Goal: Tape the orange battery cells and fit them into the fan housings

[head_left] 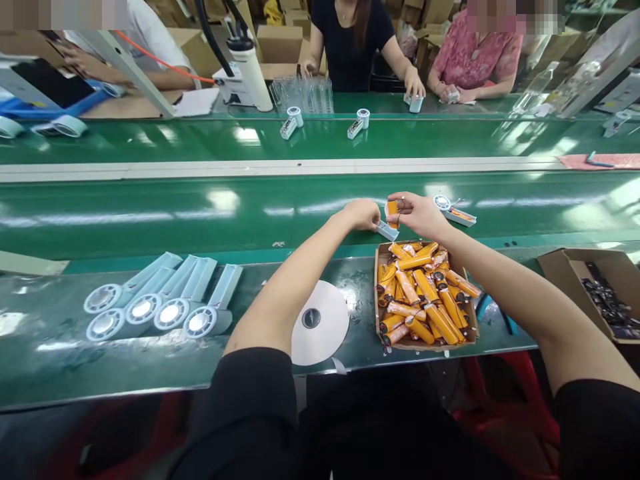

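Observation:
My left hand [361,213] is closed on a pale blue handheld fan shell [387,231], held just above the green conveyor belt [200,213]. My right hand [419,212] pinches an orange battery cell [393,209] against the shell's upper end. Both hands meet over the belt, right behind a cardboard tray [379,293] piled with several orange cells [425,293].
Several pale blue fan shells [160,300] lie in a row on the near ledge at left. A white tape roll [320,323] sits by my left forearm. A finished fan [454,212] lies on the belt at right. A box of dark parts [607,300] stands far right. Other people work across the belts.

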The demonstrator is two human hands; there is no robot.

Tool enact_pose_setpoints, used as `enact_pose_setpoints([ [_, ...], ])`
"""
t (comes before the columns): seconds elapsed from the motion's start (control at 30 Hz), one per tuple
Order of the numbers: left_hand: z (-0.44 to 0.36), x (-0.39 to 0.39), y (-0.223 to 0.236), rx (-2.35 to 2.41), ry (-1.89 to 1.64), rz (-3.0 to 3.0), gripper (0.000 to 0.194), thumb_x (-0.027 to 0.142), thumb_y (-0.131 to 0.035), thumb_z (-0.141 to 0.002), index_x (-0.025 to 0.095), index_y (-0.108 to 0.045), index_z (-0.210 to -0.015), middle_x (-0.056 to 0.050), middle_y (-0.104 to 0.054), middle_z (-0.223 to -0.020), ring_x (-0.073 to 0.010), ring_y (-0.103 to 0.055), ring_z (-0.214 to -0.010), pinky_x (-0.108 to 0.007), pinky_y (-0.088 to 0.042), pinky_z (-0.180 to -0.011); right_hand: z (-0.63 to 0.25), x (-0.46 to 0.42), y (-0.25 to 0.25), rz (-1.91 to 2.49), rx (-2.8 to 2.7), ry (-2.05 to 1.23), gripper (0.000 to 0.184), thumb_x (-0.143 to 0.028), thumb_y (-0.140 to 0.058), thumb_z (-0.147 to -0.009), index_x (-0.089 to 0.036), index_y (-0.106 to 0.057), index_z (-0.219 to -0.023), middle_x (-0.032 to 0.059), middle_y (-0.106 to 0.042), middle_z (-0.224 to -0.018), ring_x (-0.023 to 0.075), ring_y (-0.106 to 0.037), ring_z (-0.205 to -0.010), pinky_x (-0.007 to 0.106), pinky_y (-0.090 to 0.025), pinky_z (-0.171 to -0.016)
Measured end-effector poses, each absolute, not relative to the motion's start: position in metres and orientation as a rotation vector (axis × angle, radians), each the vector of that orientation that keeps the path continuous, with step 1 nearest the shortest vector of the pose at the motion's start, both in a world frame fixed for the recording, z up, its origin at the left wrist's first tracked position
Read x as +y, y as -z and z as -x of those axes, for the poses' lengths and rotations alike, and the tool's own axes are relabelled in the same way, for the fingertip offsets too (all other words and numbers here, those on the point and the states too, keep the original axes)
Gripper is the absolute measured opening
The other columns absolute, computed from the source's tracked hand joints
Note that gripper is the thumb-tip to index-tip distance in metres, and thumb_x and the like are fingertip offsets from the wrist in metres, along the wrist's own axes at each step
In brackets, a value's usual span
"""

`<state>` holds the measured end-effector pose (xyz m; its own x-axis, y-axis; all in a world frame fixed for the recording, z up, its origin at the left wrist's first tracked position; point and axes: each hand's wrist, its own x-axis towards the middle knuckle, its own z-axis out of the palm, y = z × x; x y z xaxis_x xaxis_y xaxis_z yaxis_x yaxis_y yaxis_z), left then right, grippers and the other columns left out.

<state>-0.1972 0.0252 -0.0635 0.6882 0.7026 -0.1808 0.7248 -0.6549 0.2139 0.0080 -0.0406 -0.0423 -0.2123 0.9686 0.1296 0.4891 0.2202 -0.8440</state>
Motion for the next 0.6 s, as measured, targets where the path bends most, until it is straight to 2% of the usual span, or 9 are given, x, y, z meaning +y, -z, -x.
enact_pose_setpoints([
  [0.17,0.201,0.030,0.057,1.176,0.032,-2.462,0.022,0.037,-0.075,-0.089,0.027,-0.082,-0.107,-0.002,-0.082,-0.107,-0.0238,-0.072,-0.099,-0.029,-0.045,-0.084,-0.015,-0.036,0.053,1.495,-1.963,-0.748,0.049,-0.026,-0.088,-0.083,-0.020,-0.076,-0.130,0.0059,-0.083,-0.100,0.0243,-0.082,-0.094,0.040,-0.067,-0.096],
  [0.3,0.196,0.026,0.056,1.247,-0.093,-2.423,0.023,0.035,-0.065,-0.100,0.025,-0.075,-0.117,-0.005,-0.080,-0.117,-0.0244,-0.072,-0.105,-0.030,-0.045,-0.084,-0.018,-0.037,0.056,1.516,-2.018,-0.682,0.051,-0.027,-0.086,-0.086,-0.021,-0.073,-0.135,0.0057,-0.083,-0.106,0.0243,-0.082,-0.096,0.038,-0.066,-0.095],
  [0.43,0.188,0.024,0.060,1.290,-0.114,-2.416,0.021,0.034,-0.062,-0.103,0.024,-0.071,-0.119,-0.007,-0.079,-0.121,-0.0261,-0.072,-0.110,-0.031,-0.045,-0.086,-0.016,-0.039,0.055,1.542,-2.118,-0.647,0.047,-0.027,-0.086,-0.086,-0.020,-0.072,-0.130,0.0074,-0.084,-0.108,0.0251,-0.081,-0.102,0.035,-0.063,-0.096],
  [0.6,0.179,0.025,0.064,1.342,-0.144,-2.374,0.020,0.033,-0.062,-0.104,0.024,-0.070,-0.120,-0.007,-0.079,-0.125,-0.0257,-0.071,-0.112,-0.031,-0.046,-0.089,-0.011,-0.039,0.045,1.774,-2.471,-0.293,0.042,-0.037,-0.084,-0.094,-0.021,-0.072,-0.131,0.0108,-0.083,-0.108,0.0329,-0.079,-0.104,0.036,-0.058,-0.090],
])
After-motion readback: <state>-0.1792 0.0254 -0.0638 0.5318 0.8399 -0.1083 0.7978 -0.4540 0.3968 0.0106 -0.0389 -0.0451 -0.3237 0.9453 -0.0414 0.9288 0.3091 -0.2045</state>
